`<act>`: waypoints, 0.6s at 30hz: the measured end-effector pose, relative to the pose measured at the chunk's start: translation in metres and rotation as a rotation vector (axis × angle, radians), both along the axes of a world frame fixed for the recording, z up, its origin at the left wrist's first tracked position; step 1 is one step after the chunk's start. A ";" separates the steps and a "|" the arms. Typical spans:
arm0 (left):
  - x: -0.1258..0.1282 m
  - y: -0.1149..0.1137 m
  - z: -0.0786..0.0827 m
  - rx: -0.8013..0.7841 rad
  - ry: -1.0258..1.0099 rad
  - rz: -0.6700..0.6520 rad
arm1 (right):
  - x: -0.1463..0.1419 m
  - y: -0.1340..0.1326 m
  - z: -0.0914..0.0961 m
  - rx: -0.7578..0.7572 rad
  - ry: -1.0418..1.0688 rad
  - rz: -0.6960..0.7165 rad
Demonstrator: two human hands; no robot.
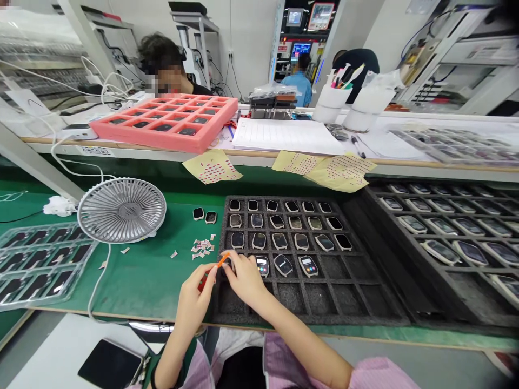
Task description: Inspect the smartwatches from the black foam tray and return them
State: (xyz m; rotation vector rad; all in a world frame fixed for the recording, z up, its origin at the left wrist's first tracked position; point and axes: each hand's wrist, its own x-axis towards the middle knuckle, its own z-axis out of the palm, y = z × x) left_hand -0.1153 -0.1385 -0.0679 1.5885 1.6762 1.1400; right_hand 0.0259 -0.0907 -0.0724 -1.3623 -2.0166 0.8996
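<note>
My left hand (197, 292) is closed around a thin orange tool (223, 260), whose exact kind I cannot make out. The tool's end reaches the fingertips of my right hand (246, 278), which are bent together over the left edge of a black foam tray (316, 297). What the right fingers hold is mostly hidden behind them. Beside that hand, smartwatches without straps sit in the tray's compartments; one watch (283, 265) and its neighbour (308, 266) have lit screens. Farther back, several rows of watches have dark screens.
Small pale pieces (201, 248) and two loose watches (210, 217) lie on the green mat. A grey fan (124, 210) and clear tray (77, 273) stand left. Another watch tray (478, 286) lies right. A pink foam tray (198, 141) rests on the shelf; people are beyond.
</note>
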 end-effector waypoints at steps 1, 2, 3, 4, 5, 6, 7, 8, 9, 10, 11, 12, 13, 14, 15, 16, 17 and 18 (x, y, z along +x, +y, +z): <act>0.002 -0.001 0.002 -0.014 -0.033 0.010 | 0.003 0.001 0.002 -0.064 0.175 -0.038; 0.004 -0.003 0.004 -0.036 -0.072 0.014 | 0.007 0.003 0.003 -0.150 0.380 -0.066; 0.006 -0.004 0.006 -0.064 -0.114 0.008 | 0.010 0.004 0.006 -0.251 0.595 -0.078; 0.009 -0.005 0.008 -0.095 -0.155 -0.012 | 0.013 0.004 0.009 -0.356 0.798 -0.073; 0.012 -0.005 0.010 -0.124 -0.190 -0.044 | 0.016 0.005 0.012 -0.453 0.971 -0.059; 0.016 -0.005 0.011 -0.149 -0.219 -0.083 | 0.019 0.005 0.015 -0.529 1.106 -0.044; 0.020 -0.004 0.012 -0.168 -0.242 -0.122 | 0.020 0.005 0.018 -0.580 1.205 -0.033; 0.024 -0.003 0.014 -0.182 -0.258 -0.155 | 0.022 0.005 0.021 -0.605 1.271 -0.033; 0.027 -0.002 0.015 -0.193 -0.270 -0.178 | 0.023 0.004 0.023 -0.615 1.312 -0.042; 0.029 -0.001 0.016 -0.200 -0.276 -0.193 | 0.024 0.004 0.025 -0.618 1.336 -0.053; 0.032 0.000 0.018 -0.202 -0.274 -0.200 | 0.025 0.004 0.026 -0.616 1.349 -0.063; 0.033 0.000 0.019 -0.199 -0.266 -0.201 | 0.026 0.004 0.026 -0.613 1.356 -0.072; 0.034 0.000 0.021 -0.191 -0.254 -0.199 | 0.026 0.004 0.026 -0.609 1.358 -0.082; 0.035 0.000 0.022 -0.181 -0.241 -0.198 | 0.027 0.004 0.026 -0.605 1.358 -0.092; 0.035 0.000 0.023 -0.171 -0.230 -0.198 | 0.027 0.004 0.025 -0.604 1.354 -0.098; 0.034 -0.001 0.024 -0.163 -0.220 -0.199 | 0.027 0.003 0.025 -0.604 1.347 -0.103; 0.033 -0.001 0.025 -0.157 -0.213 -0.198 | 0.027 0.003 0.025 -0.605 1.336 -0.105; 0.032 -0.001 0.026 -0.158 -0.209 -0.200 | 0.026 0.003 0.025 -0.605 1.325 -0.106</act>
